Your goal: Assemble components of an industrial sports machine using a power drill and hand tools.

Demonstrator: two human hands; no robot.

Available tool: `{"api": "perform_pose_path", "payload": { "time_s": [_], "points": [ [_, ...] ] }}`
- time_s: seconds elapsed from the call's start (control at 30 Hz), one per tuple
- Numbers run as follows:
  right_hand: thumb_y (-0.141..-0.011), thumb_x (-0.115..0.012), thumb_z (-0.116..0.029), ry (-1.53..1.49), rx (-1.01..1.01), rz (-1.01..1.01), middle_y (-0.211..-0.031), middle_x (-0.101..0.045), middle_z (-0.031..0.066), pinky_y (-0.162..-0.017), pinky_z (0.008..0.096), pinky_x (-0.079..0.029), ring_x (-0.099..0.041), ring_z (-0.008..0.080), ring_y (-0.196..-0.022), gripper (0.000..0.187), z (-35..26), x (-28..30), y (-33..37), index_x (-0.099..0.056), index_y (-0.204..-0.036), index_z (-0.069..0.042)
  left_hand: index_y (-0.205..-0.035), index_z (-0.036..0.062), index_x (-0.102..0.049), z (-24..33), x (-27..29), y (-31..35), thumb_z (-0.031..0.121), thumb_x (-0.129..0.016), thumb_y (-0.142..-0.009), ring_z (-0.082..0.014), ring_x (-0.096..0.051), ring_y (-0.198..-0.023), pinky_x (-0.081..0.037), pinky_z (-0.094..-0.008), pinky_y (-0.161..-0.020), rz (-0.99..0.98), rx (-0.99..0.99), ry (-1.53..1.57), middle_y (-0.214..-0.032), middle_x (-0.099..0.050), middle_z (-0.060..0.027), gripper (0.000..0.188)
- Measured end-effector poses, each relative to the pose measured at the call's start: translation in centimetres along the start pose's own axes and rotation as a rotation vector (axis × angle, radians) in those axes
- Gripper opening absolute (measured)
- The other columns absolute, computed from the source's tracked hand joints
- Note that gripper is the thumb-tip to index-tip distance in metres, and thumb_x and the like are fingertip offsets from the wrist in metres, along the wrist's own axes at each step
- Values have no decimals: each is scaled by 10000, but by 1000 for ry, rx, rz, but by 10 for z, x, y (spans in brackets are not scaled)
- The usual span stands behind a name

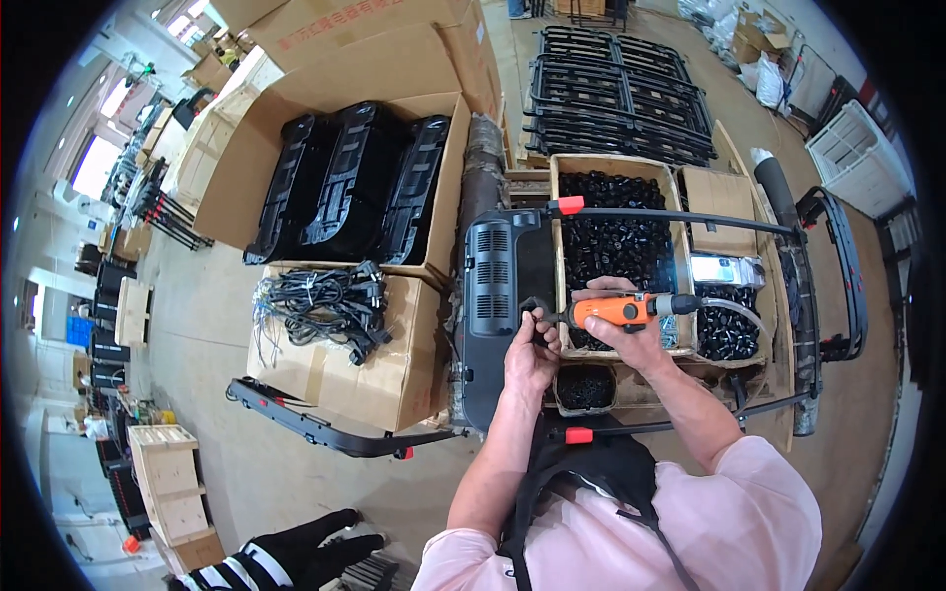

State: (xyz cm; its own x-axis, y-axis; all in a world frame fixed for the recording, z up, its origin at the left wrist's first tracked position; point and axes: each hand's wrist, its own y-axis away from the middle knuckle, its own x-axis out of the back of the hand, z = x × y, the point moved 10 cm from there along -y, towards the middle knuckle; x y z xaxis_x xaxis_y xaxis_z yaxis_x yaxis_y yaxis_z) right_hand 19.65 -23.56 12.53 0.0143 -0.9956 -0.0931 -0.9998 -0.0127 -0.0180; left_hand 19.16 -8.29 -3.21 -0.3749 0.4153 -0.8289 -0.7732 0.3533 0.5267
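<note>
My right hand [631,340] is wrapped round an orange power screwdriver [625,310], which lies sideways with its tip toward my left hand. A pale hose [734,305] curves away near its dark rear end. My left hand [533,360] pinches a small black part [533,305] close to the tip; whether the tip touches it is hidden by my fingers. Just left of it is a black vented cover [492,261] on a black frame with long side rails [690,216]. Red caps [571,205] sit on the rails.
Beneath the frame stand a bin of black plastic pieces [616,222] and a small tray of screws [585,387]. To the left, bundled black cables [330,305] rest on a carton, behind which a carton [232,202] holds black covers. Black frames [621,94] are stacked beyond. Someone's striped sleeve [251,566] shows lower left.
</note>
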Motion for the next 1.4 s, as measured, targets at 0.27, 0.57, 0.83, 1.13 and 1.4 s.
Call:
{"api": "perform_pose_path", "payload": {
  "time_s": [0.27,0.57,0.83,1.13,1.4],
  "points": [
    [-884,-788,-120,59,31,5,-1280,-707,200,-1072,397,-540,-670,236,-1212,554,-4,-42,-6,-538,-1361,10,-1178,100,-623,31,3,8,324,-552,-1111,-114,-517,-756,-462,-250,-663,-63,-28,122,-836,-560,23,244],
    [-882,-785,-110,21,24,87,-1266,-708,223,-1080,412,-540,-677,261,-1218,553,-8,-62,-12,-540,-1361,16,-1264,103,-602,45,-1,7,322,-542,-1112,-116,-511,-778,-475,-270,-711,-202,3,223,-883,-557,20,273],
    [-886,-794,-126,58,-3,129,-1249,-718,207,-1052,398,-556,-689,232,-1177,562,-3,-78,-27,-540,-1367,16,-1349,58,-574,61,-4,4,305,-522,-1121,-121,-524,-820,-503,-268,-750,-201,-35,255,-923,-557,12,340],
    [-885,-800,-107,171,126,64,-1224,-730,164,-1045,379,-544,-683,198,-1144,520,3,-116,-99,-578,-1336,24,-1218,84,-688,48,36,12,312,-574,-1101,-105,-641,-749,-572,-249,-672,48,54,-76,-898,-675,25,281],
    [-864,-811,-115,298,91,43,-1222,-730,141,-1061,369,-534,-692,195,-1134,551,25,-134,-163,-587,-1352,8,-1249,43,-670,57,40,14,236,-600,-1087,-159,-716,-836,-635,-281,-740,92,-8,-44,-1031,-735,-63,261]
  ]
}}
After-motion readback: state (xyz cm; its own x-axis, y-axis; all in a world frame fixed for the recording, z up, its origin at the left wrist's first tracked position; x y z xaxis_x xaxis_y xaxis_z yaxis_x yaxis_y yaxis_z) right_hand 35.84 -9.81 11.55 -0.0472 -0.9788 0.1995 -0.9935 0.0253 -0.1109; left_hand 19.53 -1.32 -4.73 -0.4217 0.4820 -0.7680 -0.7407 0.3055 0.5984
